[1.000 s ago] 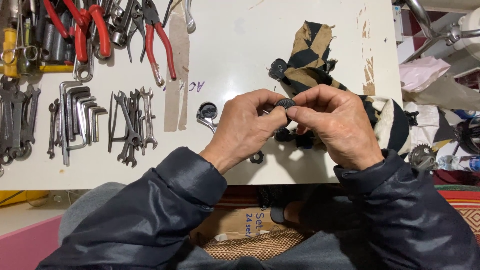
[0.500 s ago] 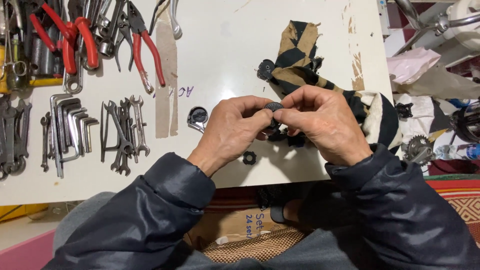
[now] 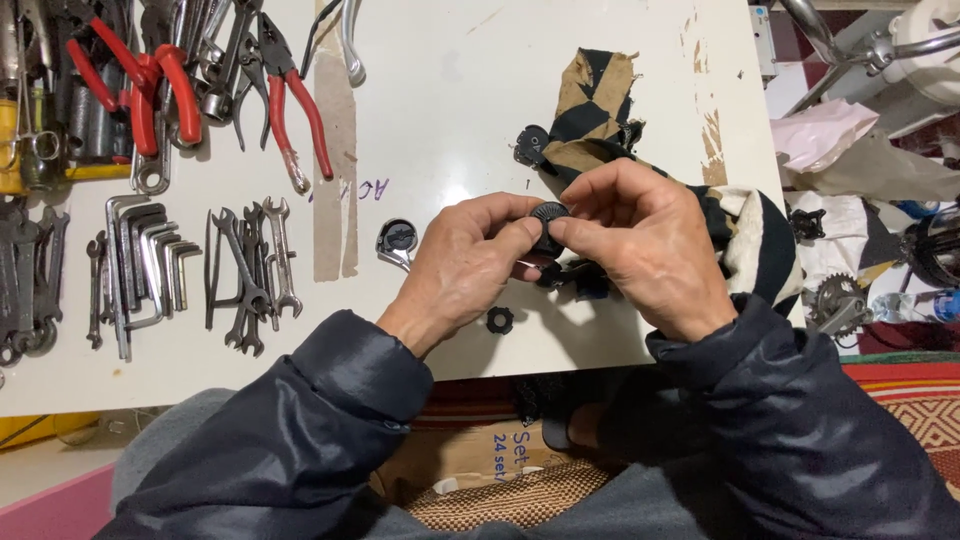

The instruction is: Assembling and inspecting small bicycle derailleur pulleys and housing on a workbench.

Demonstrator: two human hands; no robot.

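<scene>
Midway, by the look: toothed black disc [image 3: 549,213] pinched between fingers of left hand [image 3: 470,262] and right hand [image 3: 640,245], frame centre, above tabletop [image 3: 450,100]. Small nut [image 3: 499,320] unused below; fitting pending.

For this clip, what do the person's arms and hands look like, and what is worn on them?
Both arms are covered by dark navy, slightly shiny padded jacket sleeves, creased and bunched at the wrists. The left hand and right hand are bare: no gloves, rings or watch show. No markings are visible on the sleeves.
</scene>
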